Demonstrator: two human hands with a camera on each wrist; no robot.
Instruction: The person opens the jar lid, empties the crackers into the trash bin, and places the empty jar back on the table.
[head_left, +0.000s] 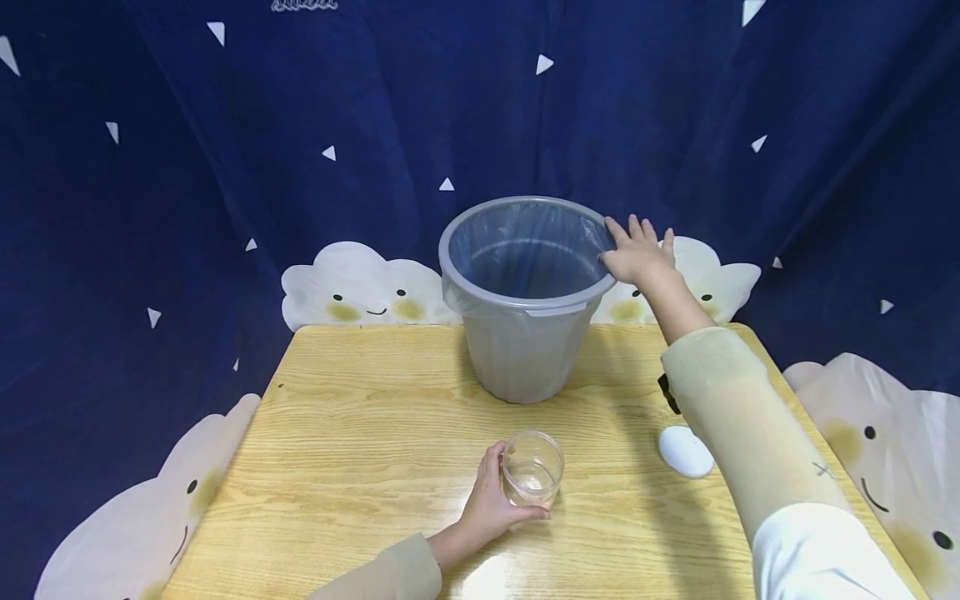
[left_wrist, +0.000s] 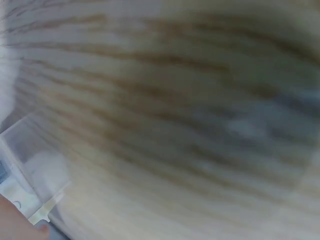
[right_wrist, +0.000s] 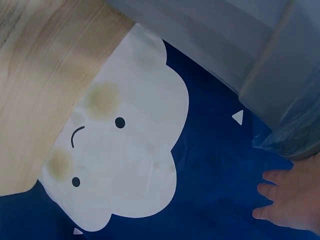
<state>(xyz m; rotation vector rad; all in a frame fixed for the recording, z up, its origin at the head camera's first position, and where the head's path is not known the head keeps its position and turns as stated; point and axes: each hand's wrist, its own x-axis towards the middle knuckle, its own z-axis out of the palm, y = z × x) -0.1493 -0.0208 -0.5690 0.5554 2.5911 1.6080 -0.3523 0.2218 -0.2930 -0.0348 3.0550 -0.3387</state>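
Note:
A clear plastic cup (head_left: 534,467) stands upright on the table near its front. My left hand (head_left: 491,504) holds it from the left side, thumb at the near side and fingers round the far side. The left wrist view shows part of the clear cup (left_wrist: 37,155) and a blurred bit of hand (left_wrist: 17,222) in the lower left. Farther back stands a grey trash bin (head_left: 521,350) with a clear liner bag over its rim. My right hand (head_left: 639,252) touches the bin's right rim, its fingers straight and spread. In the right wrist view, the same hand (right_wrist: 292,200) lies against the lined rim.
A white rounded object (head_left: 686,452) lies on the wooden table (head_left: 360,417), just left of my right forearm. Behind the table hangs a dark blue curtain (head_left: 390,125) with white triangles and clouds. The bin stands near the table's back edge.

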